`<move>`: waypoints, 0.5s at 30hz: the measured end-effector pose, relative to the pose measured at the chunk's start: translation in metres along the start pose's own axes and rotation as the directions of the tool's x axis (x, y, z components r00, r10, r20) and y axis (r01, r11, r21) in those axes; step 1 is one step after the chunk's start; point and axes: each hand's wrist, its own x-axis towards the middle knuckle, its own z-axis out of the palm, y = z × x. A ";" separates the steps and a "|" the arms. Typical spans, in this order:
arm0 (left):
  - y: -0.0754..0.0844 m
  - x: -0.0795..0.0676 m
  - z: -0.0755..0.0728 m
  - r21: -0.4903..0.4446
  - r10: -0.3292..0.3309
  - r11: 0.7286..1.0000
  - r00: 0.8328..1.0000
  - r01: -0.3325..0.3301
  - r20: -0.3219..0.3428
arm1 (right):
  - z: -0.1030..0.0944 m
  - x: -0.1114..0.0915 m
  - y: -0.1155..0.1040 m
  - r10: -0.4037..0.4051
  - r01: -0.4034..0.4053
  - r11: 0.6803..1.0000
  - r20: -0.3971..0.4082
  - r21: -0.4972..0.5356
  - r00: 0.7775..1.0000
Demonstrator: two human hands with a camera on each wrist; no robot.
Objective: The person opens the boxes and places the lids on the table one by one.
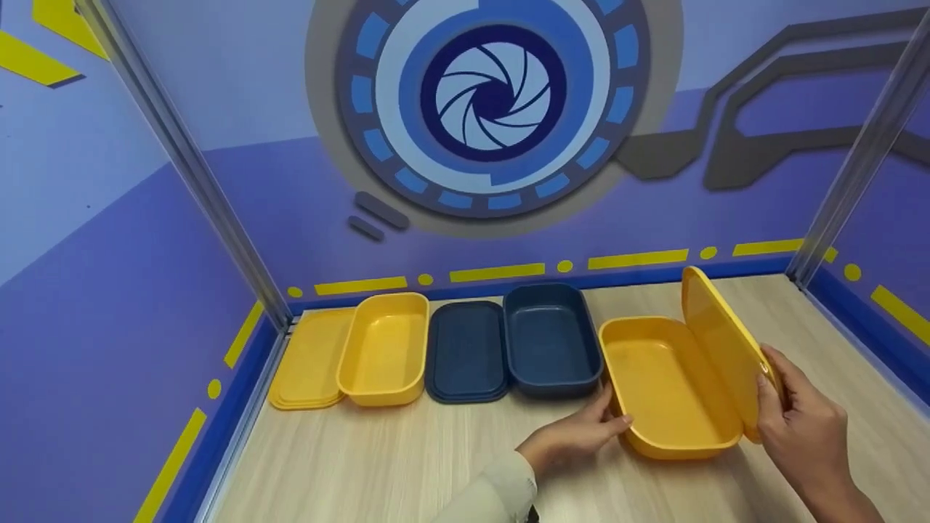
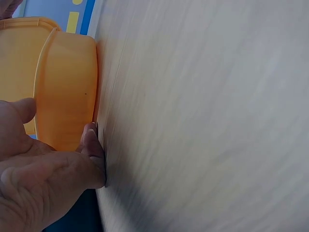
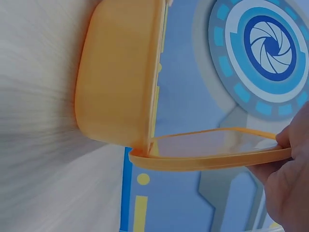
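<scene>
On the right of the table sits a yellow food container (image 1: 657, 385), its inside facing up. My left hand (image 1: 581, 432) holds its near left corner, thumb at the rim and fingers along the outer wall, low by the table in the left wrist view. A yellow lid (image 1: 719, 349) stands tilted up along the container's right side. My right hand (image 1: 806, 421) pinches the lid's right edge, thumb on the inner face and fingers behind. In the right wrist view the lid (image 3: 207, 162) meets the container's rim at one edge.
Left of the held container stand a dark blue container (image 1: 554, 341) and its flat dark blue lid (image 1: 467, 352). Farther left are another yellow container (image 1: 385, 349) and a flat yellow lid (image 1: 312, 359). A printed wall panel (image 1: 508, 254) rises behind the row.
</scene>
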 end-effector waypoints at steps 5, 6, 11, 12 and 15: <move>0.000 0.000 -0.003 0.022 -0.006 1.000 1.000 0.006 -0.011 | -0.001 0.006 -0.002 -0.017 0.017 1.000 -0.009 -0.008 1.000; 0.000 0.000 -0.003 0.021 -0.015 1.000 1.000 0.015 -0.013 | -0.001 0.006 -0.001 -0.019 0.018 1.000 -0.009 -0.014 1.000; 0.000 0.001 0.000 -0.011 -0.032 0.999 0.999 0.032 -0.015 | -0.003 0.001 0.007 0.022 -0.020 0.996 0.018 -0.091 1.000; 0.000 0.001 0.001 -0.025 -0.038 0.999 0.999 0.038 -0.018 | -0.003 -0.001 0.009 0.042 -0.039 0.993 0.026 -0.115 0.999; 0.000 0.001 0.003 -0.049 -0.048 0.998 0.998 0.047 -0.029 | -0.005 -0.004 0.015 0.129 -0.119 0.977 0.042 -0.175 0.991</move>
